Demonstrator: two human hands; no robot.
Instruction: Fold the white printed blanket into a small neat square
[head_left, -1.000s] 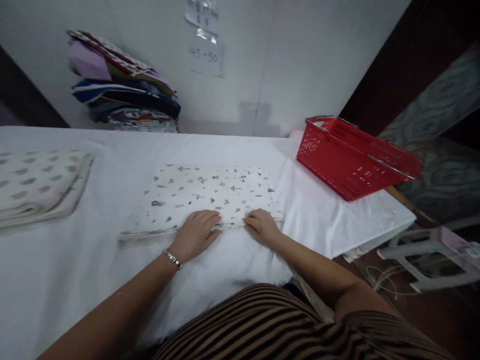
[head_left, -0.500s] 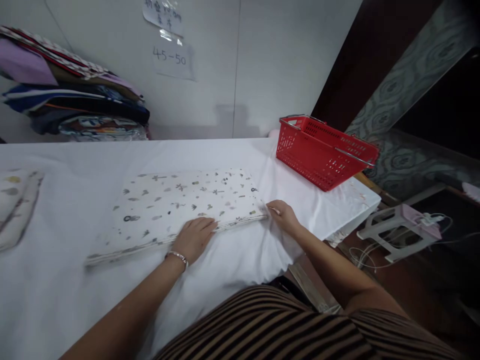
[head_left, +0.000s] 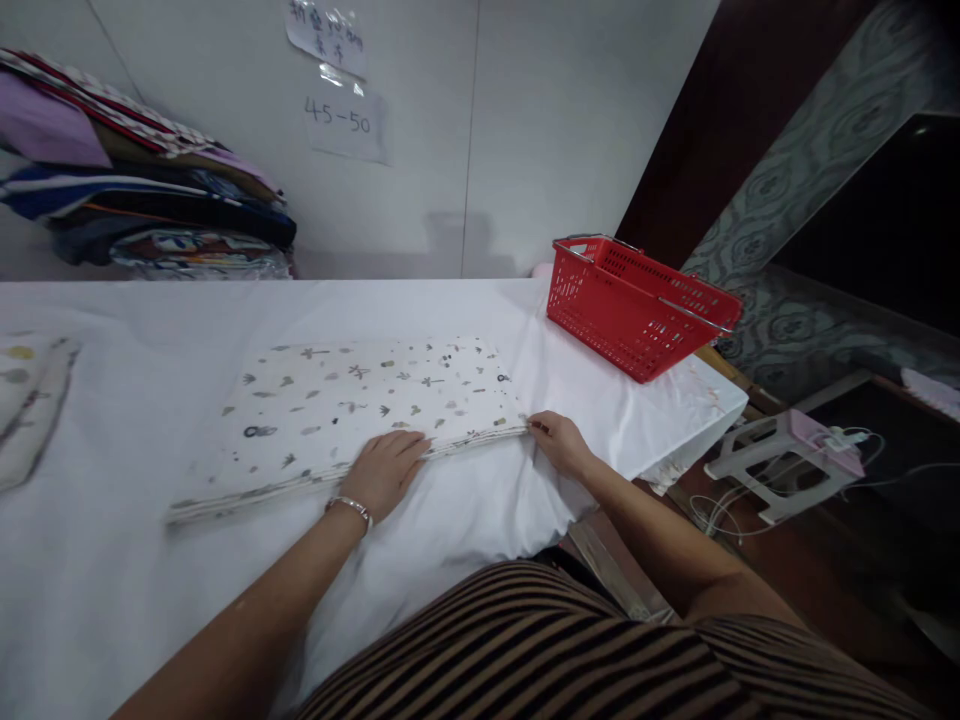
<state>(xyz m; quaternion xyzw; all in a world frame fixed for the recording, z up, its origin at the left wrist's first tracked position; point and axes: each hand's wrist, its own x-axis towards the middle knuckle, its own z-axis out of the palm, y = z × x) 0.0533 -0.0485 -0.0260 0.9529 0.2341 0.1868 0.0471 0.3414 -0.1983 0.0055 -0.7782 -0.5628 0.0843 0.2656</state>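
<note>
A white folded cloth (head_left: 375, 390) with small printed figures lies flat on the white-covered worktop (head_left: 420, 305); take its middle as the centre of a clock, twelve o'clock pointing away from the person. Its layers show along the near edge, which slants from the near left corner up to the right one.

The left hand (head_left: 384, 468) is at five o'clock, palm down on that near edge, fingers stretched out and lying close together; it presses on the cloth without gripping it. A bracelet (head_left: 351, 508) circles the wrist. The right hand (head_left: 559, 440) is at three o'clock, its fingers bent in and closed on the near right corner of the cloth.

At nine o'clock, well apart from the first, is a second folded cloth (head_left: 30, 410) with larger prints, cut off by the edge of view. A red basket (head_left: 637, 315) stands upright at two o'clock near the end of the worktop. At eleven, a pile of fabrics (head_left: 165, 175) leans by the wall (head_left: 555, 110); what it rests on is hidden. Two paper notes hang at twelve, the lower (head_left: 346, 128) reading "45-50". At three, beyond the worktop's end, is a stool (head_left: 795, 455) with cables (head_left: 724, 520) beside it.
</note>
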